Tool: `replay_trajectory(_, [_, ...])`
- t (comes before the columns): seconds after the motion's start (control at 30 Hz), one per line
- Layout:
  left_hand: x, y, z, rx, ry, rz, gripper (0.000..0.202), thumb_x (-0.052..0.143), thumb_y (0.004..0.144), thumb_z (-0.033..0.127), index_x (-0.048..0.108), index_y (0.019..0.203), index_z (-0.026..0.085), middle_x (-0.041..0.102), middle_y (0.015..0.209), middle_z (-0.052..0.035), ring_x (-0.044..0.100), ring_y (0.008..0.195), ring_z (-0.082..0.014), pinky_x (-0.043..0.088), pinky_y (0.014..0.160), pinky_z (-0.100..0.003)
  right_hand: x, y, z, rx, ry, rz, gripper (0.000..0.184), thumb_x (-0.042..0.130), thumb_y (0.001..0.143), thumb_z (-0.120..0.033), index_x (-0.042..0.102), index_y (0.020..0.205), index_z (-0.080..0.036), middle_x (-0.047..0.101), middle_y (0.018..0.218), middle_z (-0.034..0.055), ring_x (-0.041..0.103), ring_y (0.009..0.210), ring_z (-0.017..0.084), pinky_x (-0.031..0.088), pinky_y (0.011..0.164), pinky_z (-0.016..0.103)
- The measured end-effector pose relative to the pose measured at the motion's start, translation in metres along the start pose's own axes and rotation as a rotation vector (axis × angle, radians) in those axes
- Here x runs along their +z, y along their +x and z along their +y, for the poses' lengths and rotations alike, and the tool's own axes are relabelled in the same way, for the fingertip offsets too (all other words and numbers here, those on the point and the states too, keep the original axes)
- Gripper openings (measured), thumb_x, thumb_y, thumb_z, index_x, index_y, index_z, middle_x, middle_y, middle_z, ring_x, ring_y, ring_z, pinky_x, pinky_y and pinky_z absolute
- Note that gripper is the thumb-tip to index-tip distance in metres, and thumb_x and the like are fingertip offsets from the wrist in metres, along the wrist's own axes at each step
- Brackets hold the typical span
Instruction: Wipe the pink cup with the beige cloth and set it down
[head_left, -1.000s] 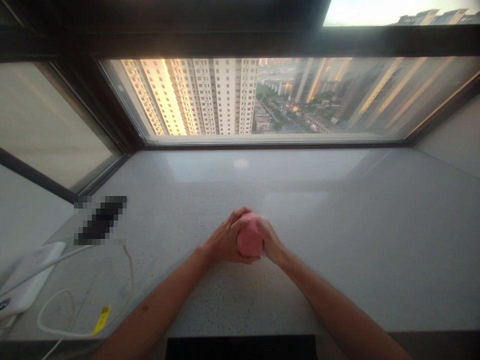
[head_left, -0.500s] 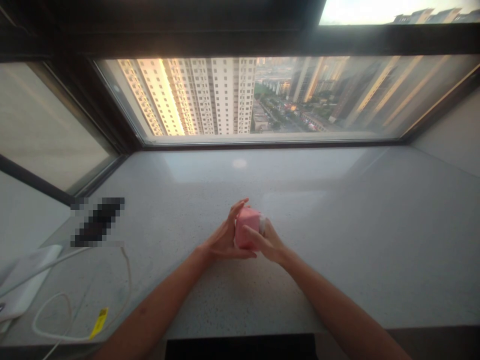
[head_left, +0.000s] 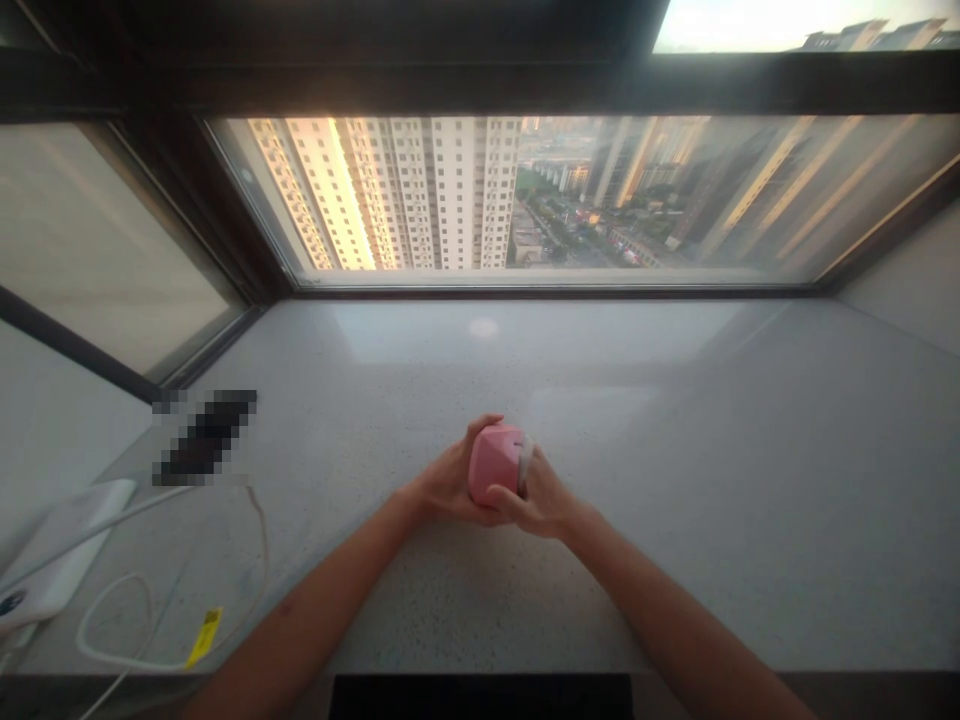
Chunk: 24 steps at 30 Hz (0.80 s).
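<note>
Turned and drawn in since the earlier frame, the pink faceted object (head_left: 493, 463) now shows a rounder, angled face, with a narrow pale band (head_left: 525, 463) along its right side. Both hands have closed around it after the looser, spread-finger hold of half a second ago. The left hand (head_left: 450, 480) cups it from the left and below, its fingers curled up the near side, while the right hand (head_left: 541, 503) grips it from the right and below, with its fingers wrapped against the band. The object sits between them, over the middle of a speckled pale stone windowsill (head_left: 637, 400), though I cannot tell whether it touches the stone. Further left on the sill lie a pixelated dark rectangle (head_left: 206, 438), a white flat device (head_left: 60, 550), a looped white cable (head_left: 112, 640) and a yellow tag (head_left: 204, 637). Ahead, a dark-framed window (head_left: 570, 92) looks out on sunlit high-rise towers (head_left: 450, 190) and streets far below.
</note>
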<state>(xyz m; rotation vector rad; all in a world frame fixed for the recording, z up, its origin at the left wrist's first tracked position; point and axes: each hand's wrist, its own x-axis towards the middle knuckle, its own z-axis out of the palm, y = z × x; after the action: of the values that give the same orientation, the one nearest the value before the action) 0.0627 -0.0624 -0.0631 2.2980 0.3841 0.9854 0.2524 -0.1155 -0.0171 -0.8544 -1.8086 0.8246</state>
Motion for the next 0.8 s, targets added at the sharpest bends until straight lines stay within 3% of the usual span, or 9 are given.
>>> replay_trajectory(0.1, [-0.004, 0.003, 0.004, -0.084, -0.091, -0.079, 0.122, 0.094, 0.077, 0.044, 0.017, 0.171, 0.029, 0.063, 0.145, -0.0154, 0.070, 0.124, -0.0364, 0.048, 0.121, -0.064, -0.002, 0.002, 0.001, -0.023, -0.074, -0.025, 0.043, 0.071, 0.095, -0.051, 0.053, 0.067, -0.023, 0.054, 0.068, 0.0006, 0.045, 0.069, 0.018, 0.042, 0.075, 0.035])
replay_trajectory(0.2, [-0.005, 0.004, 0.007, -0.140, -0.141, 0.031, 0.145, 0.098, 0.070, 0.053, -0.001, 0.173, 0.032, 0.040, 0.168, -0.0237, 0.061, 0.139, -0.0427, 0.052, 0.117, -0.062, -0.001, 0.003, 0.004, 0.140, 0.158, 0.000, 0.039, 0.065, 0.099, -0.053, 0.060, 0.077, -0.022, 0.056, 0.072, 0.0002, 0.046, 0.066, 0.016, 0.041, 0.067, 0.032])
replay_trajectory(0.27, [-0.004, 0.005, 0.007, -0.056, -0.060, 0.092, 0.151, 0.101, 0.064, 0.057, -0.001, 0.174, 0.035, 0.020, 0.178, -0.0250, 0.044, 0.154, -0.0486, 0.050, 0.118, -0.065, -0.001, 0.004, 0.006, 0.303, 0.393, 0.057, 0.039, 0.067, 0.097, -0.059, 0.066, 0.086, -0.021, 0.060, 0.076, 0.0007, 0.049, 0.066, 0.016, 0.040, 0.062, 0.029])
replay_trajectory(0.33, [-0.002, 0.006, 0.006, 0.071, 0.103, 0.090, 0.147, 0.100, 0.066, 0.058, 0.002, 0.174, 0.038, 0.010, 0.181, -0.0226, 0.029, 0.163, -0.0494, 0.044, 0.123, -0.070, 0.000, 0.006, 0.008, 0.473, 0.618, 0.154, 0.043, 0.070, 0.092, -0.064, 0.069, 0.089, -0.021, 0.062, 0.076, 0.0004, 0.050, 0.063, 0.015, 0.040, 0.059, 0.028])
replay_trajectory(0.4, [0.000, 0.006, 0.004, 0.159, 0.264, 0.064, 0.136, 0.096, 0.075, 0.054, 0.003, 0.174, 0.040, 0.009, 0.181, -0.0202, 0.023, 0.166, -0.0457, 0.041, 0.126, -0.070, 0.000, 0.008, 0.010, 0.622, 0.802, 0.240, 0.046, 0.075, 0.085, -0.066, 0.069, 0.085, -0.021, 0.062, 0.072, 0.0002, 0.051, 0.060, 0.015, 0.042, 0.057, 0.027])
replay_trajectory(0.5, [0.000, 0.007, 0.003, 0.189, 0.377, 0.080, 0.124, 0.091, 0.082, 0.050, 0.007, 0.173, 0.040, 0.020, 0.178, -0.0204, 0.032, 0.163, -0.0414, 0.046, 0.124, -0.065, 0.001, 0.010, 0.010, 0.729, 0.950, 0.246, 0.049, 0.078, 0.080, -0.069, 0.069, 0.083, -0.021, 0.065, 0.072, 0.0022, 0.053, 0.060, 0.016, 0.046, 0.058, 0.028])
replay_trajectory(0.63, [-0.002, 0.006, 0.006, 0.139, 0.329, 0.126, 0.123, 0.096, 0.072, 0.059, 0.025, 0.170, 0.035, 0.043, 0.163, -0.0218, 0.051, 0.148, -0.0418, 0.054, 0.116, -0.061, 0.002, 0.005, 0.009, 0.622, 0.764, 0.190, 0.060, 0.066, 0.086, -0.080, 0.071, 0.089, -0.020, 0.066, 0.077, 0.0040, 0.054, 0.062, 0.017, 0.044, 0.057, 0.028])
replay_trajectory(0.8, [-0.004, 0.004, 0.010, -0.125, -0.045, 0.091, 0.133, 0.100, 0.063, 0.058, 0.026, 0.170, 0.029, 0.060, 0.149, -0.0186, 0.067, 0.129, -0.0389, 0.057, 0.110, -0.056, -0.001, -0.002, 0.004, 0.179, 0.168, 0.098, 0.050, 0.080, 0.082, -0.069, 0.069, 0.086, -0.020, 0.065, 0.081, 0.0042, 0.056, 0.074, 0.020, 0.048, 0.073, 0.034])
